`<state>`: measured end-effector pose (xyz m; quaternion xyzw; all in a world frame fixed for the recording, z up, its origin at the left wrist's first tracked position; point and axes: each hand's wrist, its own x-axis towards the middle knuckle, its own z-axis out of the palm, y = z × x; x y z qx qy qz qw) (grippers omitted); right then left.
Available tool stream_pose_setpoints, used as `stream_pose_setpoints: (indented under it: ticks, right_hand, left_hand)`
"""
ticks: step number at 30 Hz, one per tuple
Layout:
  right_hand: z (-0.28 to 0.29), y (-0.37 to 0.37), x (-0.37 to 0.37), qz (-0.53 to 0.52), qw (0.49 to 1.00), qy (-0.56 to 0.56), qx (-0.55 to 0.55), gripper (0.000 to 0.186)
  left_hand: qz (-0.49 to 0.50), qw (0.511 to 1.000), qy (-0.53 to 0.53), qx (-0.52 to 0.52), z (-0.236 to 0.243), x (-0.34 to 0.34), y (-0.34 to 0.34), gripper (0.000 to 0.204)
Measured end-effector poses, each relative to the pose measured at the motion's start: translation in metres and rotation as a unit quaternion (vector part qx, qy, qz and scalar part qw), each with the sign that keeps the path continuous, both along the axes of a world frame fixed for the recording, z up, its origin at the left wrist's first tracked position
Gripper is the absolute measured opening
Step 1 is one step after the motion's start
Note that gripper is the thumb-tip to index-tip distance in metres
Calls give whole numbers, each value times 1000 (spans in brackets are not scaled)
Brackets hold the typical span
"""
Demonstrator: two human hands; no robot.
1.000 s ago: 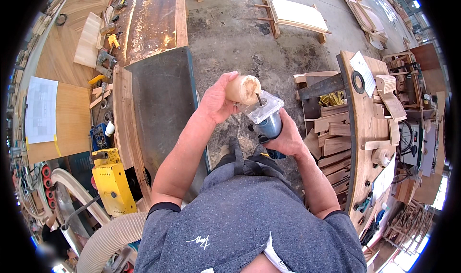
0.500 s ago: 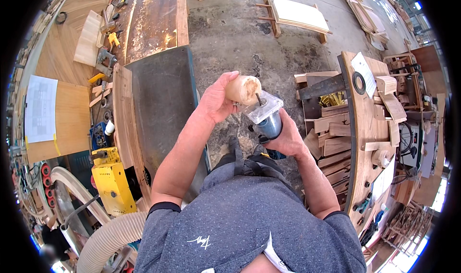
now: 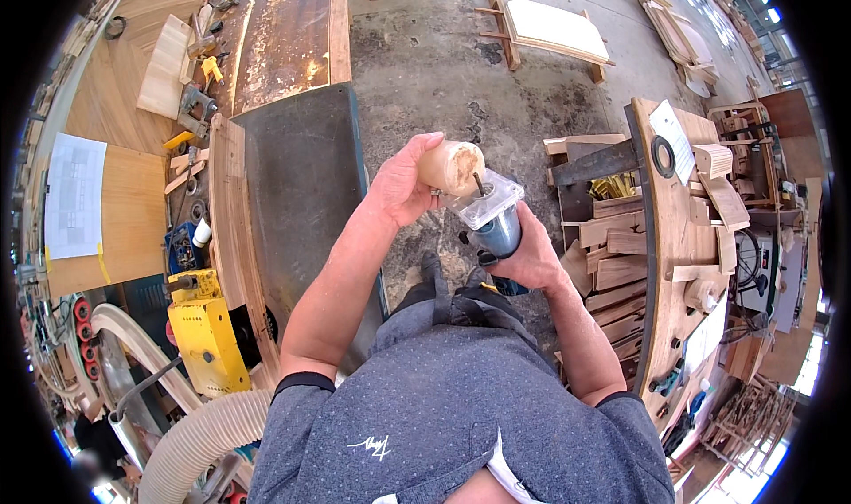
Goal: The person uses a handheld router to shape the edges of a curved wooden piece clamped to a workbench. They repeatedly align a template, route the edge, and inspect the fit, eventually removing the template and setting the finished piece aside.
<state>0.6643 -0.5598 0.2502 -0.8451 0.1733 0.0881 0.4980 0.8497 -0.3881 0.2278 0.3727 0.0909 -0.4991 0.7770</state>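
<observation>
My left hand (image 3: 405,183) is closed around a short round wooden block (image 3: 450,167), pale, with a rough hollowed patch in the end that faces right. In my right hand (image 3: 531,254) is a trim router (image 3: 499,233) with a blue-grey body, gripped round its side. Its clear square base plate (image 3: 489,201) faces up toward the block, and a thin bit sticks out of the plate's middle. The bit stands close beside the block's end; I cannot tell whether they touch. Both things are held up in front of my body, above the floor.
To the left is a dark flat machine table (image 3: 297,176) with a wooden rail, near a yellow machine part (image 3: 206,336) and a ribbed hose (image 3: 204,442). On the right a workbench (image 3: 669,265) carries wood pieces and a black ring (image 3: 662,154); stacked offcuts (image 3: 618,269) lie under it.
The block and router keep nearly the same pose in my hands. The whole view has shifted only very slightly.
</observation>
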Motion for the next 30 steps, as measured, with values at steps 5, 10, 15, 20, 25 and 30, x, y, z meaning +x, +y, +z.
stream_pose_setpoints:
  ticks: [5,10,15,20,25,30]
  right_hand:
    - [1,1,0,-5,1000,3,-1,90]
    - [1,1,-1,-5,1000,1,7,90]
    - [2,2,-2,-9,1000,-3,2,90]
    - [0,1,-3,-8,1000,6,-6,92]
    - [-1,1,-3,-12,1000,6,1,92]
    - [-2,0,-5,-19,1000,4,12,92]
  left_hand:
    - [2,1000,-2,5,2,-1,0,42]
    - [2,1000,1,0,-1,0,0,41]
    - [0,1000,8,-2,0,-1,-1,39]
    - [7,1000,6,2,-1,-1,-1,38]
    - [10,1000,8,0,-3,-2,-2,37]
    - [8,1000,12,0,-4,-3,-4,37]
